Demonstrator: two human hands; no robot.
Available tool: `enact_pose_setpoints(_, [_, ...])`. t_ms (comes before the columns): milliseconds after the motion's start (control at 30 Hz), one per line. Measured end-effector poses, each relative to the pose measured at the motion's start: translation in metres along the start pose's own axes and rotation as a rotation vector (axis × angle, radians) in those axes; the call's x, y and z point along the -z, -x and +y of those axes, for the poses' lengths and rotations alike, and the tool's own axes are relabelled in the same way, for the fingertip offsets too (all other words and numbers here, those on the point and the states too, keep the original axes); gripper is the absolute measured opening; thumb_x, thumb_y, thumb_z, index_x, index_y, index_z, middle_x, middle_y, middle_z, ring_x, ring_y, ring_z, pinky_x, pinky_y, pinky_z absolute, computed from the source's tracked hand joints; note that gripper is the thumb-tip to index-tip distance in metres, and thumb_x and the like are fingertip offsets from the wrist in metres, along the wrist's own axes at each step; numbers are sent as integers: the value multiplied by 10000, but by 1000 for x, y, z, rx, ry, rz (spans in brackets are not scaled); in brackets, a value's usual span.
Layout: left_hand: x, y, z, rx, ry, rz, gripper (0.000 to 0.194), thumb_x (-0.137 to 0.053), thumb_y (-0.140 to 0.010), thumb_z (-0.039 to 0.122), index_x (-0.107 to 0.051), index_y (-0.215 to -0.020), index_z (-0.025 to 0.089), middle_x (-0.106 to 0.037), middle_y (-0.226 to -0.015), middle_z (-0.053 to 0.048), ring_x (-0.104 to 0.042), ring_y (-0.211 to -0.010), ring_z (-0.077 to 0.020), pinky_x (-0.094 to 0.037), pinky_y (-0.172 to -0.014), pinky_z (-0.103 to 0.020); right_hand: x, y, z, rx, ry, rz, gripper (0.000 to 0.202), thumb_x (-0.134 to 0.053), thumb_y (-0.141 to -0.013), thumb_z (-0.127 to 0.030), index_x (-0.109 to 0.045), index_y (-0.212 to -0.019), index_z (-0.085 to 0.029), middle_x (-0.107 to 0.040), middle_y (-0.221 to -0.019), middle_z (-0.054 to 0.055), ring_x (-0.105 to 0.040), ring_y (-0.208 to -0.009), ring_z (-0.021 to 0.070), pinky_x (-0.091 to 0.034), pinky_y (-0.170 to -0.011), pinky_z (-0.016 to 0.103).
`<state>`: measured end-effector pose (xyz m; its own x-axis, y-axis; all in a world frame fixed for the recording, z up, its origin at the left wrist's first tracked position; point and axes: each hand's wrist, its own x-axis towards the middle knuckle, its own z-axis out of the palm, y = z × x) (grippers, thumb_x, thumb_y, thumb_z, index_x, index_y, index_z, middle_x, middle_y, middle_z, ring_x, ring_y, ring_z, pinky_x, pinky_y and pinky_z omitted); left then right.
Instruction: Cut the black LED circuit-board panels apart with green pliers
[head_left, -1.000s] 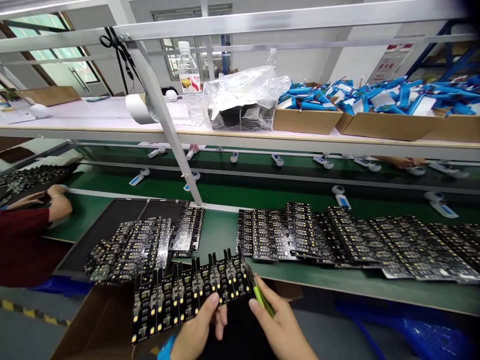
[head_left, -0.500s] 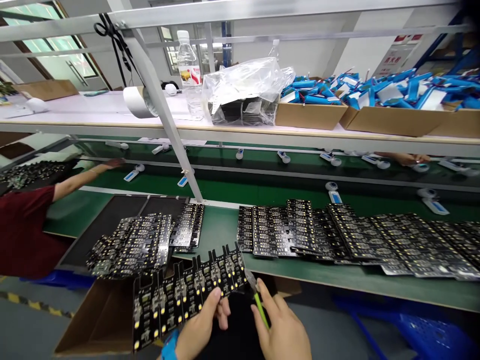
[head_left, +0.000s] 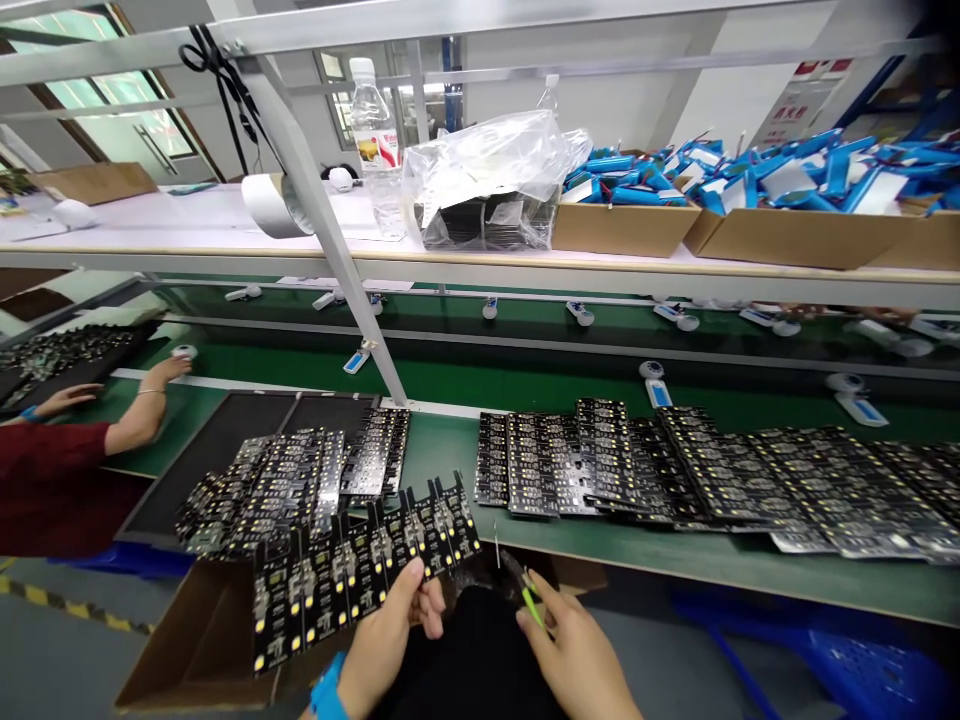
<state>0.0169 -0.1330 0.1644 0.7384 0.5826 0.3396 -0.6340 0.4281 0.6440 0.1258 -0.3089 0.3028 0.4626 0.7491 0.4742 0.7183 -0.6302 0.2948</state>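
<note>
Black, comb-edged circuit-board panel (head_left: 360,567) pinched near one end, its longer side free to dip.
The left hand (head_left: 386,625) has fingers closed on the panel's lower edge, holding it slanted before the green bench (head_left: 442,450); the right hand (head_left: 577,640) has fingers curled round green-handled cutters (head_left: 529,598), their tips apart from the board; I cannot tell whether those tips meet. That off-centre pinch could let the panel twist or slip if pushed, perhaps knocking the overlapping black boards (head_left: 289,485) behind or dropping toward the open brown cardboard box (head_left: 187,640). A thin pale sliver (head_left: 496,548), seemingly airborne, could land among the boards.
</note>
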Motion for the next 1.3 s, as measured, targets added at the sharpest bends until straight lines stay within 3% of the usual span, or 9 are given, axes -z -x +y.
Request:
enact_pose_setpoints(200, [-4, 7, -6, -32, -55, -158, 653, -337, -944, 694, -667, -690, 190, -648, -539, -12, -626, -596, -179, -494, -712, -295, 29, -22, -36, 102, -516, 6, 552, -456, -970, -500, -385, -1477, -293, -601, -1291, 70, -647, -1008, 170, -542, -844, 253])
enact_pose_setpoints(400, [-16, 6, -10, -79, -27, -173, 624, -360, -959, 647, -662, -664, 187, -644, -507, -14, -624, -528, -173, -505, -656, -290, 29, -34, -49, 85, -634, -41, 568, -463, -961, -532, -474, -1429, -210, -510, -1473, 99, -442, -1377, 230, -366, -1157, 359])
enact_pose_setpoints(500, [-19, 4, -9, -40, -54, -152, 633, -335, -942, 680, -648, -662, 206, -640, -509, -12, -627, -543, -184, -515, -659, -295, 24, -33, -48, 57, -516, -14, 567, -438, -963, -551, -451, -1446, -254, -503, -1485, 81, -441, -1381, 255, -356, -1163, 436])
enact_pose_setpoints(600, [-3, 0, -7, 20, -242, -80, 644, -285, -945, 685, -600, -596, 245, -634, -546, -5, -643, -623, -201, -521, -776, -316, 20, -30, -43, -1, -247, 67, 603, -414, -950, -587, -388, -1481, -302, -501, -1473, 95, -471, -1340, 320, -419, -1080, 516])
enact_pose_setpoints(700, [39, -14, -7, 63, -458, 63, 552, -397, -914, 672, -651, -651, 259, -691, -666, -18, -685, -797, -254, -509, -902, -367, 15, -28, -29, -16, -203, -86, 569, -407, -953, -552, -405, -1471, -317, -645, -1227, 85, -628, -1102, 266, -511, -930, 415])
enact_pose_setpoints(867, [121, -76, -13, -330, -515, 445, 449, -619, -818, 567, -652, -1058, 188, -730, -1087, -90, -639, -1122, -297, -480, -1022, -405, 5, -25, 9, -135, -157, -200, 565, -447, -920, -505, -530, -1398, -216, -674, -854, 61, -661, -832, 238, -519, -776, 343])
enact_pose_setpoints(1067, [177, -179, -3, -284, -686, 623, 392, -575, -946, 408, -559, -1238, 147, -641, -1237, -121, -624, -1130, -268, -490, -988, -484, 2, -23, 26, -176, -169, -240, 553, -458, -904, -492, -537, -1394, -247, -718, -1004, 78, -674, -863, 228, -511, -817, 327])
enact_pose_setpoints(1200, [167, -223, -2, -254, -885, 647, 436, -640, -930, 329, -533, -1329, 189, -493, -1432, -119, -505, -1270, -325, -414, -1043, -583, -4, -12, 34, -188, -129, -259, 579, -448, -884, -472, -533, -1400, -224, -700, -1038, 110, -674, -899, 251, -513, -798, 334])
enact_pose_setpoints(1300, [112, -249, -15, -276, -1010, 482, 396, -642, -931, 317, -564, -1300, 197, -492, -1442, -110, -491, -1287, -317, -415, -1053, -568, -16, 0, 46, -225, -118, -228, 585, -432, -867, -496, -587, -1351, -208, -676, -872, 92, -664, -760, 238, -510, -692, 314])
